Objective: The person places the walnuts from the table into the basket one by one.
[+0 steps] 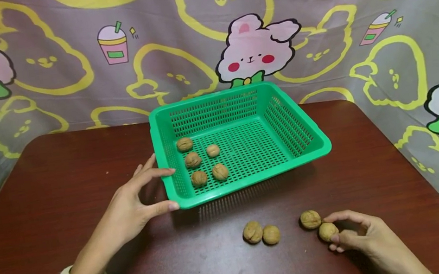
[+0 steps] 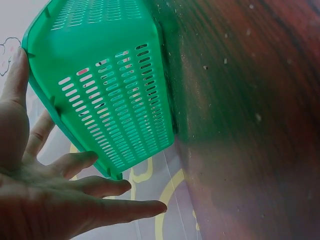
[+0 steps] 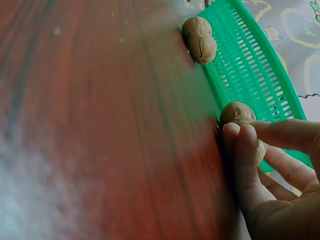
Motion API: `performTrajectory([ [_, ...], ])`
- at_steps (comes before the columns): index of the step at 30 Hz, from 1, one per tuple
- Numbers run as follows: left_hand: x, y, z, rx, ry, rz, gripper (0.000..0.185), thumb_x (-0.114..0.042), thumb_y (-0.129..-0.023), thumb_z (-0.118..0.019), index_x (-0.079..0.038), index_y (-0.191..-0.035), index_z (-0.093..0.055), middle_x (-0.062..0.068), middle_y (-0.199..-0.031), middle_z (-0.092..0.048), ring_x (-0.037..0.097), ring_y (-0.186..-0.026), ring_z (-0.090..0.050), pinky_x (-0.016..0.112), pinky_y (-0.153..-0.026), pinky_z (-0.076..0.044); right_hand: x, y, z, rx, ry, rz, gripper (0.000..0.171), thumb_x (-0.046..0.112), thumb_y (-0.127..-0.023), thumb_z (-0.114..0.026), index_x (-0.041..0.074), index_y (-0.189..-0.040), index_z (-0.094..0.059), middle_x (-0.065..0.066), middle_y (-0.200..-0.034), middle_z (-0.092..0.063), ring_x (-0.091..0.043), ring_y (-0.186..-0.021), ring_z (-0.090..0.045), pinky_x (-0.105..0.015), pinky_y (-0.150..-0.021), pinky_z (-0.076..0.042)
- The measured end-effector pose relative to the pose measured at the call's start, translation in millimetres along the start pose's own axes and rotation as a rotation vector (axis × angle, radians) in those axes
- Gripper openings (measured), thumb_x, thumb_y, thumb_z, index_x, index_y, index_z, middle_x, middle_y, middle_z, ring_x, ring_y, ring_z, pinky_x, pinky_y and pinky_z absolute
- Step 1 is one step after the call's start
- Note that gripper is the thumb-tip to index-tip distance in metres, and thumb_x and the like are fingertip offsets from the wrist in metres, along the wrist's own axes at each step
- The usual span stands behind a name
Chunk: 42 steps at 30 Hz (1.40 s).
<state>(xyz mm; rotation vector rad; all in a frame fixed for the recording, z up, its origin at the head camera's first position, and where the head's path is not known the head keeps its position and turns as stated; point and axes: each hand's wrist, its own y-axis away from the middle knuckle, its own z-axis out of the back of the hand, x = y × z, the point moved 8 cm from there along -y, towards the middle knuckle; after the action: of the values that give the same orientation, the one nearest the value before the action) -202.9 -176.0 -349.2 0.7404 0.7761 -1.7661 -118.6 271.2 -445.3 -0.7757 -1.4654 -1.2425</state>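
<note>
Walnut (image 1: pixel 328 231) pinched in right hand (image 1: pixel 364 236) grip on table (image 1: pixel 62 187), left hand (image 1: pixel 128 210) spread against green basket (image 1: pixel 313 142)

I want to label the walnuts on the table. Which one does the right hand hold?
The rightmost walnut: the right hand pinches it. Its neighbour lies free beside it, and the pair lies apart to the left.

Basket (image 2: pixel 105 85) cut off by left wrist view's top edge, fingers (image 3: pixel 245 150) hiding part of walnut (image 3: pixel 239 116)
</note>
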Motion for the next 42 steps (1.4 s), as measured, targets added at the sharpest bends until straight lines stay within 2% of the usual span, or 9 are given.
performTrajectory([
  [8, -0.4, -1.3, -0.3, -0.004, -0.012, 0.001, 0.062, -0.029, -0.078, -0.092, -0.022, -0.135, -0.068, 0.012, -0.172, -0.031, 0.054, -0.157, -0.020, 0.075, -0.120, -0.025, 21.1, 2.9, 6.0, -0.017, 0.098, 0.082, 0.030, -0.002, -0.102, -0.061, 0.013, -0.127, -0.069, 0.001, -0.107, -0.076, -0.018, -0.086, -0.077, -0.033, -0.074, -0.064],
  [12, 0.2, -1.1, -0.6, 0.000, -0.010, 0.009, 0.062, -0.030, -0.078, -0.092, -0.022, -0.135, -0.068, 0.012, -0.172, -0.030, 0.054, -0.157, -0.020, 0.075, -0.120, -0.026, 49.6, -0.3, 2.3, -0.013, 0.096, 0.181, 0.033, -0.007, -0.101, -0.059, 0.005, -0.132, -0.065, -0.002, -0.116, -0.075, -0.020, -0.088, -0.077, -0.033, -0.073, -0.064],
  [15, 0.6, -1.6, -1.0, -0.001, -0.008, 0.007, 0.062, -0.030, -0.078, -0.092, -0.022, -0.135, -0.068, 0.012, -0.172, -0.031, 0.054, -0.157, -0.020, 0.075, -0.120, -0.026, 74.3, -4.8, -5.4, 0.034, 0.051, 0.256, 0.036, -0.012, -0.100, -0.056, 0.001, -0.134, -0.063, -0.005, -0.119, -0.074, -0.020, -0.089, -0.077, -0.030, -0.073, -0.063],
  [19, 0.3, -2.3, -0.9, -0.006, -0.012, 0.001, 0.062, -0.031, -0.078, -0.092, -0.023, -0.135, -0.068, 0.012, -0.172, -0.031, 0.055, -0.157, -0.020, 0.075, -0.120, -0.025, 107.7, -16.1, -16.3, 0.060, 0.002, 0.282, 0.038, -0.013, -0.100, -0.056, 0.001, -0.134, -0.063, -0.005, -0.121, -0.075, -0.019, -0.088, -0.077, -0.028, -0.070, -0.062],
  [21, 0.2, -1.8, -0.4, -0.007, -0.011, 0.002, 0.062, -0.030, -0.078, -0.092, -0.023, -0.135, -0.068, 0.011, -0.172, -0.031, 0.055, -0.157, -0.020, 0.076, -0.120, -0.025, 126.4, -24.9, -22.7, 0.052, 0.006, 0.282, 0.036, -0.011, -0.100, -0.058, 0.003, -0.134, -0.064, -0.006, -0.116, -0.077, -0.019, -0.086, -0.077, -0.027, -0.068, -0.061],
  [27, 0.2, -0.8, 0.6, -0.001, -0.009, 0.009, 0.062, -0.031, -0.079, -0.092, -0.023, -0.136, -0.068, 0.012, -0.172, -0.029, 0.055, -0.157, -0.020, 0.076, -0.120, -0.023, 186.6, -62.1, -47.8, 0.065, -0.017, 0.318, 0.030, -0.006, -0.098, -0.066, 0.002, -0.127, -0.068, -0.006, -0.107, -0.076, -0.020, -0.081, -0.077, -0.025, -0.063, -0.057],
  [32, 1.3, -0.8, 0.6, 0.002, -0.005, 0.008, 0.062, -0.030, -0.079, -0.092, -0.023, -0.136, -0.068, 0.012, -0.173, -0.029, 0.055, -0.157, -0.019, 0.076, -0.120, -0.023, 225.2, -103.9, -66.7, 0.080, -0.110, 0.291, 0.023, -0.002, -0.098, -0.069, 0.003, -0.120, -0.070, -0.009, -0.106, -0.072, -0.022, -0.078, -0.077, -0.022, -0.063, -0.056],
  [37, 2.3, -0.4, 0.5, 0.000, -0.006, 0.009, 0.062, -0.031, -0.079, -0.092, -0.023, -0.136, -0.068, 0.011, -0.173, -0.029, 0.054, -0.157, -0.019, 0.076, -0.119, -0.024, 247.0, -153.2, -87.1, 0.117, -0.145, 0.270, 0.020, -0.002, -0.099, -0.065, 0.008, -0.114, -0.073, -0.006, -0.097, -0.073, -0.020, -0.078, -0.076, -0.024, -0.063, -0.056],
  [42, 1.2, -0.5, -0.9, 0.007, -0.007, 0.010, 0.063, -0.031, -0.079, -0.091, -0.024, -0.136, -0.067, 0.010, -0.173, -0.028, 0.054, -0.158, -0.018, 0.077, -0.119, -0.025, 252.7, -196.2, -102.3, 0.144, -0.133, 0.243, 0.020, -0.002, -0.100, -0.063, 0.009, -0.113, -0.074, -0.004, -0.093, -0.077, -0.020, -0.078, -0.077, -0.026, -0.066, -0.056],
])
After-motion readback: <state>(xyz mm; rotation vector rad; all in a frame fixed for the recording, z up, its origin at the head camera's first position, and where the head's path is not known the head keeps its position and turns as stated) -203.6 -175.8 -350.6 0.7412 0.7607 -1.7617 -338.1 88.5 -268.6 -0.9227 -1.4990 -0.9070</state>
